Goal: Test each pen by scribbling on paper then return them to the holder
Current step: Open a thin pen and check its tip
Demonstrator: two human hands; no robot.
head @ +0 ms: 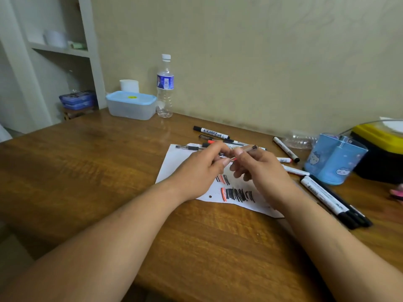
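Two hands meet just above the sheet of paper (172, 164) that lies on the wooden desk (98, 171). The right hand (259, 168) grips a thin pen (248, 148) with its fingers curled round the barrel, the dark end pointing up and away to the right. The left hand (200, 168) pinches the lower end of the same pen between thumb and forefinger, where a bit of red shows; whether that piece is a cap or the tip I cannot tell. Below the hands the paper carries black and red scribbles (237, 194).

Other pens lie loose around the sheet. A black marker (211, 132) rests beyond the paper's far edge, and a clear pen (187, 147) lies across its far left corner. A white marker (286, 149) lies between the paper and the blue holder (333, 162), which stands upright at the right of the desk. Just in front of the holder three long markers (333, 201) lie side by side, touching one another.

Against the wall stand a plastic bottle (165, 88) and, beside it, a lidded box (130, 105).
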